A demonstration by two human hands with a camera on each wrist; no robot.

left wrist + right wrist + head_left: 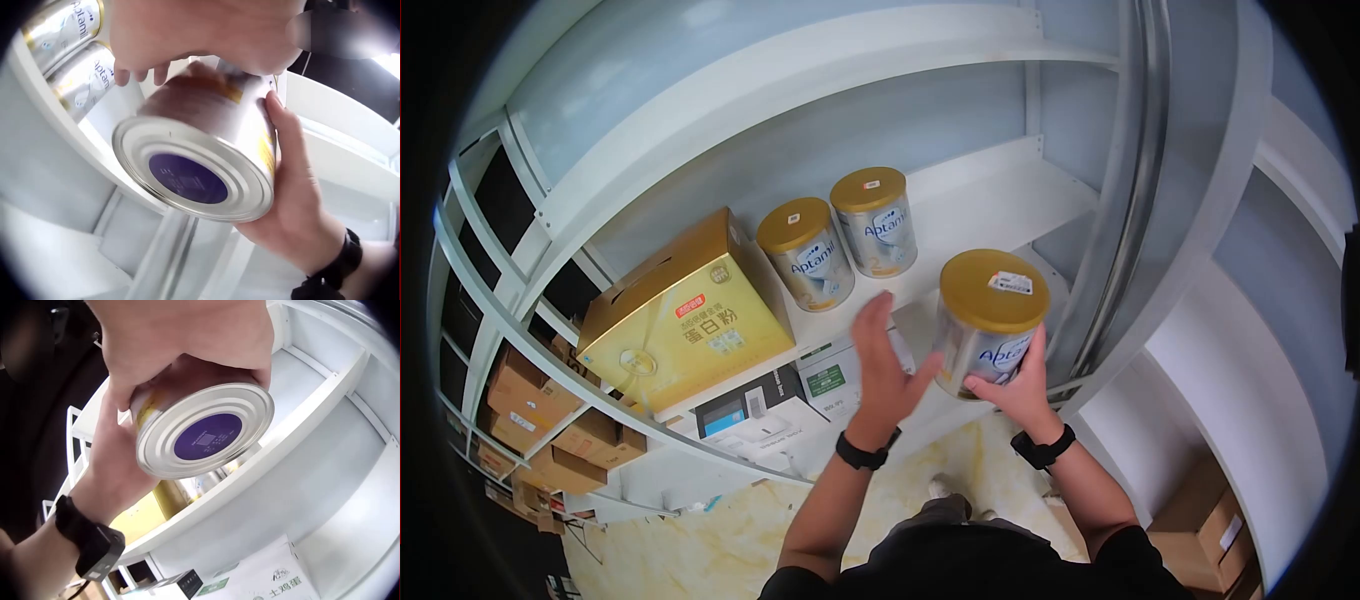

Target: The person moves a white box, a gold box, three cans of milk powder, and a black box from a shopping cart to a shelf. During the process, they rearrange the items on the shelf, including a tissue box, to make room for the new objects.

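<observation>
A silver Aptamil can with a gold lid (994, 292) is gripped from its right side by the right hand (1022, 385), thumb across the front. The left hand (887, 365) is held up at the can's left with fingers extended. In the left wrist view the can's round metal base (194, 169) with a purple disc faces the camera, the right hand (294, 187) around its side. The right wrist view also shows the base (206, 431), with the left hand (115, 462) beside it. Two similar cans (807, 255) (875, 222) stand side by side on the shelf (990, 195).
A large gold box (685, 310) stands left of the shelf cans. White boxes (855, 375) and a black-and-white box (760, 415) are on the level below. Cardboard boxes (530, 400) are at the far left, others (1200, 530) at lower right. A metal post (1135, 180) rises at right.
</observation>
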